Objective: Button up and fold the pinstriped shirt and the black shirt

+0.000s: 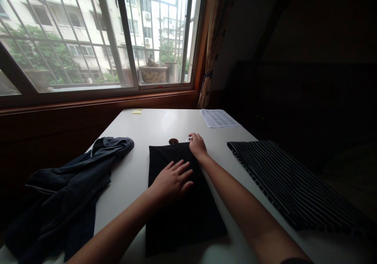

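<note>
A folded piece of black cloth (pixel 179 213) lies lengthwise on the white table in front of me; its kind of garment does not show. My left hand (pixel 173 179) rests palm down on its upper middle, fingers spread and holding nothing. At the far right corner of the cloth is my right hand (pixel 197 145), with slightly bent fingers reaching past the edge. A small white and dark thing by those fingertips is too small to name. Just beyond the cloth's far edge sits a round brown object (pixel 173 141), partly hidden.
Crumpled dark blue-grey clothing (pixel 73 181) hangs over the left side of the white table (pixel 159 124). A folded black-and-white striped cloth (pixel 282 177) lies on the right. Printed papers (pixel 219 118) and a yellow note (pixel 137 111) are at the far end, below a barred window.
</note>
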`<state>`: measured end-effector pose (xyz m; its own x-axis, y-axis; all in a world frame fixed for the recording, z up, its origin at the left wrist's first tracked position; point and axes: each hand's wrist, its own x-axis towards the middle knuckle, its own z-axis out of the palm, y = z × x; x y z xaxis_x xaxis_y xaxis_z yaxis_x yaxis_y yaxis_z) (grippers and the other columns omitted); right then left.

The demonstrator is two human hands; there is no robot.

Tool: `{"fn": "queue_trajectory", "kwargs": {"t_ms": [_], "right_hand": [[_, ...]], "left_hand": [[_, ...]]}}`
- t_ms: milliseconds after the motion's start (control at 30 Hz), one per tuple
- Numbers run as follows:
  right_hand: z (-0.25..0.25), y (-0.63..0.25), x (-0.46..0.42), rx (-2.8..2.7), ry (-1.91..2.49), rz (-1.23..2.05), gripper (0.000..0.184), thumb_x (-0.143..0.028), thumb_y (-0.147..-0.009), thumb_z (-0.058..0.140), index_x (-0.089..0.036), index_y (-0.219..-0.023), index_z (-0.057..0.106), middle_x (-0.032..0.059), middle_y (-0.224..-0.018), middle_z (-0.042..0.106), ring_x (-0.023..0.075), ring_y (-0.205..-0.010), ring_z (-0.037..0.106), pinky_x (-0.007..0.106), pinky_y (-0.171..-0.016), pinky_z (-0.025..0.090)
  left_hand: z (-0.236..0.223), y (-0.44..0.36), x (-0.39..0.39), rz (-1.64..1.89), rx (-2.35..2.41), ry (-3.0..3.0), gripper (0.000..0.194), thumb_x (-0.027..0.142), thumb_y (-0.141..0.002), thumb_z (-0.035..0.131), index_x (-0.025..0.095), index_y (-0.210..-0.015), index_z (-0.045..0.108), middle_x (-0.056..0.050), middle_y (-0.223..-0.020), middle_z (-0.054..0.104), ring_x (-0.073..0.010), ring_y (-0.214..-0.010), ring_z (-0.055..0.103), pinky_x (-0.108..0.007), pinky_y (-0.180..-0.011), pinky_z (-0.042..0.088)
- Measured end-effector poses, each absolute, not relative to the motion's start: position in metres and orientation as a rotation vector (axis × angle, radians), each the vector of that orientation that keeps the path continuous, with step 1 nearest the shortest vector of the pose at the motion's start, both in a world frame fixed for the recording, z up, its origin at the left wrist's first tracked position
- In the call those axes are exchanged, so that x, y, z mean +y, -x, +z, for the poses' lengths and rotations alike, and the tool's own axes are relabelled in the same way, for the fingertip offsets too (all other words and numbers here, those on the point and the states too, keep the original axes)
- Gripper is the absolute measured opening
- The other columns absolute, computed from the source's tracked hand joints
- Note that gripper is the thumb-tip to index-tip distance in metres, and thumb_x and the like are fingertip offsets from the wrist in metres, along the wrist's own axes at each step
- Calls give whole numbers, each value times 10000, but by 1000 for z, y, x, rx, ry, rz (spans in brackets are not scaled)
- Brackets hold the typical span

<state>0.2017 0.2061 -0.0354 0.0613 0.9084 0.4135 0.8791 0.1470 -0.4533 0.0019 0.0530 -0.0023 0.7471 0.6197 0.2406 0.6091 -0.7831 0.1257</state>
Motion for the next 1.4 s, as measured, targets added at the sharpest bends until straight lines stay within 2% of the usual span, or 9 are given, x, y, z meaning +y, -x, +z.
{"fn": "queue_trajectory", "kwargs": {"t_ms": [100,167,267,400,600,800,1000,1233,1400], "right_hand": [[-29,-185,189,-1888,1642,4,410,-68,-945,344,-116,-1242,624,182,-1211,633,269,-1152,577,392,-1046,420],[-29,-170,175,-2006,1546,-5,418,-113,-972,343,-121,-1298,606,161,-1290,623,245,-1223,551,359,-1097,389],[-34,-152,157,-2205,1375,9,430,-279,-1005,414,-143,-1386,559,108,-1460,544,214,-1366,456,328,-1175,310],[-46,-149,149,-2418,1350,63,579,-483,-1020,379,-137,-1474,472,119,-1570,414,250,-1478,315,434,-1226,208],[-49,-170,159,-2367,1594,221,691,-598,-1007,316,-174,-1553,345,89,-1644,254,233,-1523,202,436,-1244,118],[-53,-192,158,-2276,1707,254,683,-582,-1013,306,-201,-1579,272,89,-1653,218,253,-1531,169,526,-1225,128],[-60,-207,154,-2236,1722,228,650,-537,-1014,349,-228,-1580,271,59,-1658,206,255,-1525,193,505,-1228,141],[-66,-229,154,-2097,1787,125,537,-312,-1015,355,-139,-1521,398,127,-1606,338,313,-1493,275,544,-1213,157],[-71,-241,155,-2017,1779,78,501,-246,-986,397,-171,-1477,465,122,-1561,427,302,-1465,337,530,-1207,202]], "left_hand": [[1,13,75,530,1377,-2858,435,302,-1027,387,181,-1415,543,-83,-1543,460,-274,-1483,318,-485,-1216,270],[-5,24,89,519,1550,-2803,458,279,-1016,399,146,-1437,516,-99,-1553,440,-281,-1492,294,-487,-1220,258],[-21,39,105,393,1749,-2653,501,333,-1028,382,127,-1478,458,-122,-1585,374,-303,-1501,266,-540,-1197,273],[-38,50,114,234,1861,-2484,563,428,-1037,340,151,-1526,374,-107,-1626,276,-288,-1516,226,-566,-1182,270],[-42,52,116,195,1913,-2406,644,506,-1022,308,150,-1559,302,-97,-1647,197,-272,-1535,154,-556,-1206,196],[-47,65,122,214,2003,-2319,757,607,-998,272,107,-1567,271,-156,-1643,191,-307,-1523,194,-550,-1205,191],[-56,83,131,183,2101,-2319,646,494,-1034,243,128,-1565,287,-125,-1639,237,-296,-1524,193,-517,-1209,197],[-55,86,127,314,2095,-2375,571,385,-1048,264,219,-1592,219,-92,-1651,225,-300,-1500,271,-487,-1192,249],[-51,85,125,369,2073,-2390,554,372,-1043,303,284,-1586,239,-79,-1640,275,-319,-1476,320,-512,-1166,293]]}}
